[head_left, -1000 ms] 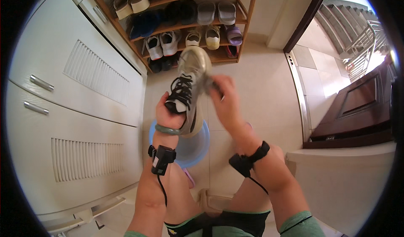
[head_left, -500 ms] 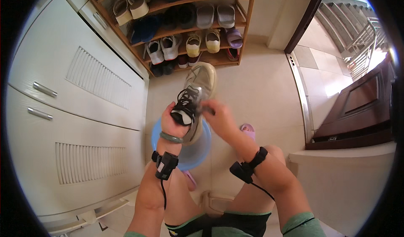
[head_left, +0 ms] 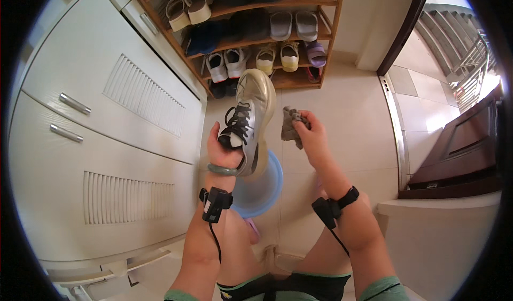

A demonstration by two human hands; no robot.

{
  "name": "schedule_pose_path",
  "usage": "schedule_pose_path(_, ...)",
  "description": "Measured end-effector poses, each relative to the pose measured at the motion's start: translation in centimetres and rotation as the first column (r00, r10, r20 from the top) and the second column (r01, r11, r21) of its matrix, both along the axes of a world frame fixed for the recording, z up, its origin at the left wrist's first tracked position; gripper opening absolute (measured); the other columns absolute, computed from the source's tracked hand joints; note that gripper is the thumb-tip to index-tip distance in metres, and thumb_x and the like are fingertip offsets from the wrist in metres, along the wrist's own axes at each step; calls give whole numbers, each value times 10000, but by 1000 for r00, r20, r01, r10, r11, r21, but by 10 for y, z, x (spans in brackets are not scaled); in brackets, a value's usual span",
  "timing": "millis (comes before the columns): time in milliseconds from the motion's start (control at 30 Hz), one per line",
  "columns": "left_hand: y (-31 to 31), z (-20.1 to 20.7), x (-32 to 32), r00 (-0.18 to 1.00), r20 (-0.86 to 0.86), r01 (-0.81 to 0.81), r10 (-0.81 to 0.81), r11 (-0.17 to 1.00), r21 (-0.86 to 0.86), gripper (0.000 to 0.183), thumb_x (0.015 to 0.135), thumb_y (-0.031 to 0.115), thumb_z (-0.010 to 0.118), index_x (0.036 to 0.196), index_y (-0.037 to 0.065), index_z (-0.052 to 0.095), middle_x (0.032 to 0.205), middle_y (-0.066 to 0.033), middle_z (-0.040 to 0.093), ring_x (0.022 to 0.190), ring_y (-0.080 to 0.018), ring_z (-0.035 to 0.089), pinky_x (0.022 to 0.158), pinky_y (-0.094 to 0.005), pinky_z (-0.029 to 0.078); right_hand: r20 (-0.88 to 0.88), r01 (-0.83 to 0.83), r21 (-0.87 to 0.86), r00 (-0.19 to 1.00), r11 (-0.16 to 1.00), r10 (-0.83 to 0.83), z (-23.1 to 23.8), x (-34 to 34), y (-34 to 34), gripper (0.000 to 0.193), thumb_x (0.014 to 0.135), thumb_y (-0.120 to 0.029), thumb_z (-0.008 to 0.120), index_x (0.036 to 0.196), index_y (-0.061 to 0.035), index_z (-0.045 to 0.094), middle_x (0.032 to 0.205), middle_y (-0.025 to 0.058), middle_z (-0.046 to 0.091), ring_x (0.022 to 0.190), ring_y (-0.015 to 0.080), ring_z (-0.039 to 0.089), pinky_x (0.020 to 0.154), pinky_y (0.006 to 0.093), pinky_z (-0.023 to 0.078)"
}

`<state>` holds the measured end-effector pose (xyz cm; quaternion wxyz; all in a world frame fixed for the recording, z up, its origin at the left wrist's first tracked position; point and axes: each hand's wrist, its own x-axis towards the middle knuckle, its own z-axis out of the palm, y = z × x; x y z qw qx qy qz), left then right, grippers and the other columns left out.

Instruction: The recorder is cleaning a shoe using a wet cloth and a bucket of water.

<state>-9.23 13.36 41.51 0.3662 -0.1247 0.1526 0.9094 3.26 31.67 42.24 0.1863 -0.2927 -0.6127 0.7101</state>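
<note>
My left hand [head_left: 222,150] is closed round the heel end of a silver-grey sneaker [head_left: 255,100] with black laces and a thick off-white sole. The shoe is tilted, its toe pointing away from me and its sole turned to the right. In my right hand [head_left: 314,135] a crumpled grey-brown rag [head_left: 291,125] is pinched between thumb and fingers, a short way right of the shoe and apart from it. Below the sneaker stands a light blue basin [head_left: 273,191] on the floor, partly hidden by the shoe and my left arm.
A wooden shoe rack [head_left: 327,39] with several pairs of shoes and slippers stands ahead. White louvred cabinets [head_left: 107,135] line the left side. At right, a dark brown door [head_left: 454,146] stands ajar beside a threshold [head_left: 393,124], with stairs beyond. Pale tiles [head_left: 350,135] cover the floor.
My right hand has pulled back from the shoe's side to the right, bringing the rag into plain view. The sneaker has rolled, showing more of its sole edge. The whole view has shifted slightly.
</note>
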Motion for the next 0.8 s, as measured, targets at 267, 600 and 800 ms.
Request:
schedule_pose_path(267,5,10,8,997,-77,21,-26,997,-68,341,902,206,447,1133,-40,496,1077,-150,577,964,-273,571,882,-393,459,-89,39,-74,995,996,-46,-5,-5,6,200,837,-106,562,1026,-42,569,775,1,553,637,69,477,521,226,400)
schedule_pose_path(600,7,24,18,946,-302,39,-113,970,-240,337,878,149,465,1145,-55,490,1054,-145,589,936,-252,584,836,-368,478,-121,66,-167,989,984,-86,-5,-4,29,236,868,-92,533,1085,2,525,871,30,583,735,96,557,612,218,453)
schedule_pose_path(800,16,50,37,930,-338,21,-147,937,-348,318,876,174,498,1099,-51,526,1020,-151,611,892,-275,603,786,-389,496,-77,99,4,992,995,-98,-15,2,52,301,785,-47,488,1078,-51,560,831,63,596,725,147,551,635,279,464)
